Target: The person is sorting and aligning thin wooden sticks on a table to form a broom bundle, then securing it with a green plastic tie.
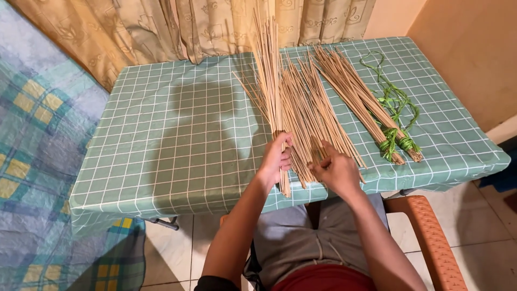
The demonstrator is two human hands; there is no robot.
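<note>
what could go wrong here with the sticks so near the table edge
1. The loose sticks overhang the table edge by the right hand, so some may slide off onto the lap.
2. The left hand grips a bunch that fans out at the top; thin sticks could slip or snap.

1. The tabletop (161, 134) is wearing a green cloth checked with thin white lines, draping over its edges.
2. A loose spread of thin tan sticks (301, 108) is lying across its middle.
3. A bundle of sticks (355, 102) tied with green ribbon is resting to their right.
4. A loose green ribbon (396, 97) is trailing beside that bundle.
</note>
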